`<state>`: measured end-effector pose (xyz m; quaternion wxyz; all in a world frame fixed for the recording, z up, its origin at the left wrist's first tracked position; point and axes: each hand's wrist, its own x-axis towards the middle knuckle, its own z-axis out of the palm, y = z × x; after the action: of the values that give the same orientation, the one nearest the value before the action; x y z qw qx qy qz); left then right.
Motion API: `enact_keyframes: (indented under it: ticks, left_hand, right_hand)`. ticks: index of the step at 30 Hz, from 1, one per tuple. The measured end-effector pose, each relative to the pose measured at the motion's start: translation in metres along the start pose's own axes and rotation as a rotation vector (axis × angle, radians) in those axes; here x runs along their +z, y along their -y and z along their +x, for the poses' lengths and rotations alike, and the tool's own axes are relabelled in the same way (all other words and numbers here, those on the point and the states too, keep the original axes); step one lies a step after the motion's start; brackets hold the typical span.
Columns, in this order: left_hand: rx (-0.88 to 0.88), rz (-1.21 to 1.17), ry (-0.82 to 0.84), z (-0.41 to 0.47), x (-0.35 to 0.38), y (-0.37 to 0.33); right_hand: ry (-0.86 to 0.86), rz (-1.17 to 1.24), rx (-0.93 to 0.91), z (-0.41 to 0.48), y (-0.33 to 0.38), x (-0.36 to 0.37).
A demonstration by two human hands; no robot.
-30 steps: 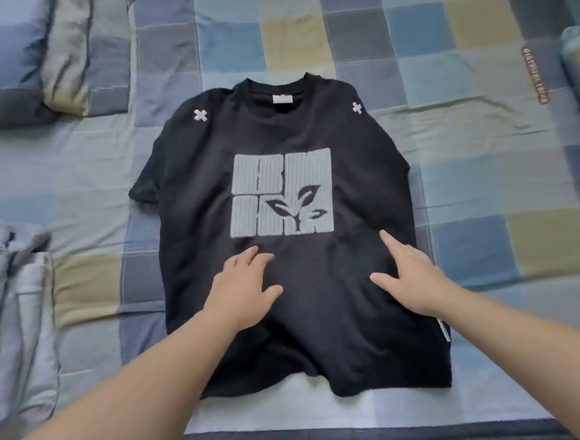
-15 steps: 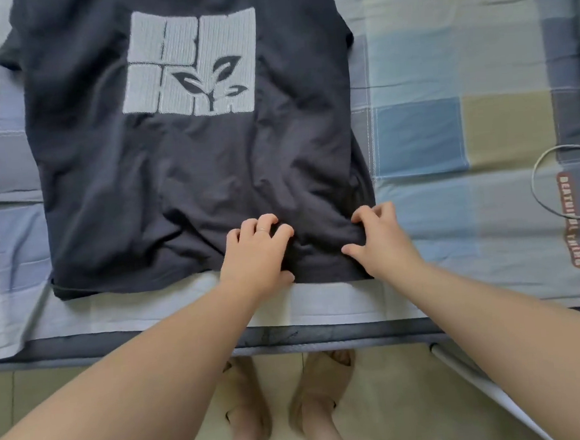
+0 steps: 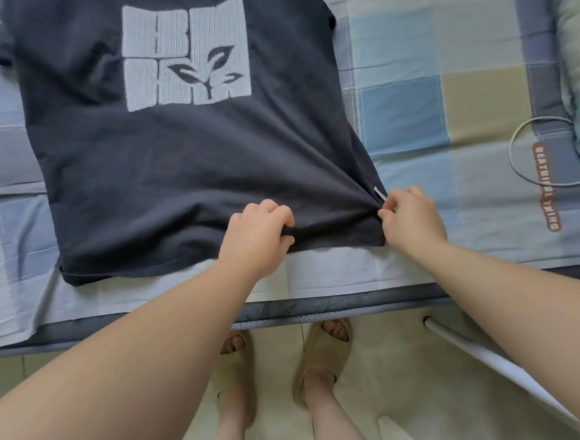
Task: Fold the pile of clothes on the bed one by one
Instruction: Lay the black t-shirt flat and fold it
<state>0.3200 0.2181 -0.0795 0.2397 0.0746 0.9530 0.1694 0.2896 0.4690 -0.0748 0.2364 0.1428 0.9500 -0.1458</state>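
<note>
A black T-shirt with a pale grey block print lies front-up on the checked bedsheet, its hem near the bed's front edge. My left hand grips a bunch of cloth at the middle of the hem. At the shirt's lower right corner, my right hand pinches the cloth beside a small white side label. Creases run from that corner up into the shirt. The collar and shoulders are out of frame.
A grey cable loop lies on the sheet at the right, next to a pillow edge. The mattress edge runs across the lower middle. Below it are the tiled floor, a person's feet in beige slippers and a white rod.
The view has tilted down toward the bed edge. Both hands slid from the shirt's middle down to its hem and closed on the cloth; my right hand then shifted right to the corner.
</note>
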Motion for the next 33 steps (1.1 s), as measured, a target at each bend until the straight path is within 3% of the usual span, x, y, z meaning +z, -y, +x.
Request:
enact_keyframes:
  ticks: [2, 5, 8, 10, 13, 19, 24, 28, 33]
  left_hand:
    - [-0.073, 0.043, -0.004, -0.008, -0.006, 0.017]
    - [-0.151, 0.143, -0.038, -0.026, -0.015, 0.059]
    - [-0.203, 0.233, -0.033, -0.052, -0.02, 0.115]
    - [-0.238, 0.274, 0.001, -0.072, -0.022, 0.153]
    - [-0.293, 0.303, -0.005, -0.101, -0.026, 0.206]
    - [-0.221, 0.228, -0.084, -0.122, -0.035, 0.273]
    - [-0.127, 0.072, -0.147, -0.122, -0.045, 0.292]
    - [-0.074, 0.053, -0.171, -0.136, -0.063, 0.3]
    - [-0.019, 0.123, 0.138, -0.156, -0.089, 0.304]
  right_hand:
    - [-0.038, -0.066, -0.014, -0.005, 0.018, 0.0]
    - [-0.162, -0.156, -0.285, -0.02, 0.053, 0.009]
    - [0.026, -0.145, -0.566, -0.032, 0.095, 0.034]
    - [0.179, -0.201, -0.68, -0.044, 0.123, 0.059]
    - [0.28, -0.32, -0.772, -0.064, 0.162, 0.1]
    - [0.216, -0.408, -0.695, -0.092, 0.241, 0.16]
    - [0.056, -0.267, -0.515, -0.1, 0.283, 0.172]
    - [-0.01, -0.239, -0.598, -0.117, 0.29, 0.156]
    - [0.251, -0.501, -0.451, -0.133, 0.301, 0.125]
